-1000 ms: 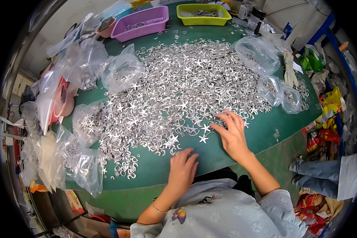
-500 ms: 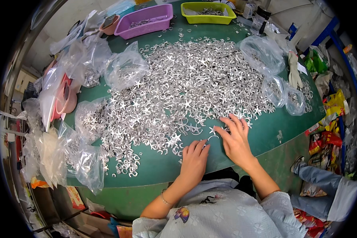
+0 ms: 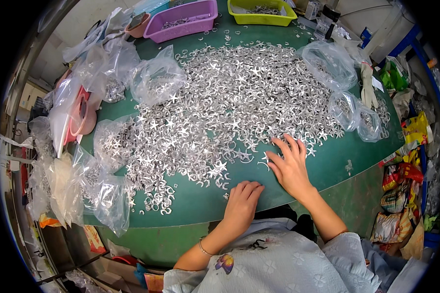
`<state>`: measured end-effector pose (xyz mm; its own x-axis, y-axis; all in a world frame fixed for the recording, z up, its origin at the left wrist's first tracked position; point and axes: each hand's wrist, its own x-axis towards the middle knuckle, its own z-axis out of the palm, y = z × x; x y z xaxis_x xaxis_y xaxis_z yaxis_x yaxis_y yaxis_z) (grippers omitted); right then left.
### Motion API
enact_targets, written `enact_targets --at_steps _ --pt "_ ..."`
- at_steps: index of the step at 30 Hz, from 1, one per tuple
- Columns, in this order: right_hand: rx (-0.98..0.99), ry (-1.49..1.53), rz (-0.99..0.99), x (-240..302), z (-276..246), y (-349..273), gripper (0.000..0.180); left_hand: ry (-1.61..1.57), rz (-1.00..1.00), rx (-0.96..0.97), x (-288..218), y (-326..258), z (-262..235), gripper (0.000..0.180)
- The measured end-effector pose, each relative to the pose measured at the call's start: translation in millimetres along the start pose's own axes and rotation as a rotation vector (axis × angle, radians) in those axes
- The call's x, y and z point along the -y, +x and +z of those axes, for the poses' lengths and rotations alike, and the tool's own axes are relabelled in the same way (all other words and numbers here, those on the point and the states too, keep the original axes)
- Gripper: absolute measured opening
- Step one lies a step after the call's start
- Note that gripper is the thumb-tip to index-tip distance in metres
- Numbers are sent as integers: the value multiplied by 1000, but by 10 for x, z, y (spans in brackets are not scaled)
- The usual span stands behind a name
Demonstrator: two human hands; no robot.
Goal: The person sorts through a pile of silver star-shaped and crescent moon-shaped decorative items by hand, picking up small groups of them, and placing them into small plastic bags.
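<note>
A wide heap of small silvery metal pieces (image 3: 239,93), many shaped like stars and open rings, covers the middle of the green table (image 3: 322,166). My right hand (image 3: 292,168) rests at the heap's near edge, fingers spread over a few loose pieces. By its thumb lies a thin open ring (image 3: 264,165) with a star at one end, apart from the heap. My left hand (image 3: 242,204) is close to the table's near edge, its fingers curled together and downward. What they hold, if anything, is hidden.
Clear plastic bags (image 3: 159,78) with pieces lie left; more bags (image 3: 330,66) lie right. A purple basin (image 3: 181,22) and a yellow-green basin (image 3: 262,18) stand at the back. A pale glove (image 3: 367,85) lies far right. A person's legs (image 3: 381,263) show at lower right.
My left hand has drawn back from the thin ring toward me, its fingers curling in. The right hand stays almost in place. The person at right has moved closer to my side.
</note>
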<state>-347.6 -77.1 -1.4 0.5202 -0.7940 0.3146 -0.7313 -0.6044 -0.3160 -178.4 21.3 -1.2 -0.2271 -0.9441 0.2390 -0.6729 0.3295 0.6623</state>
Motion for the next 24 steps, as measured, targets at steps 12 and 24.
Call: enact_targets --at_steps 12,24 --pt "122 148 1 449 -151 -541 28 -106 -89 -22 -88 -38 22 41" --pt "-93 20 24 115 -71 -340 19 -11 -9 51 -74 -78 56 35"
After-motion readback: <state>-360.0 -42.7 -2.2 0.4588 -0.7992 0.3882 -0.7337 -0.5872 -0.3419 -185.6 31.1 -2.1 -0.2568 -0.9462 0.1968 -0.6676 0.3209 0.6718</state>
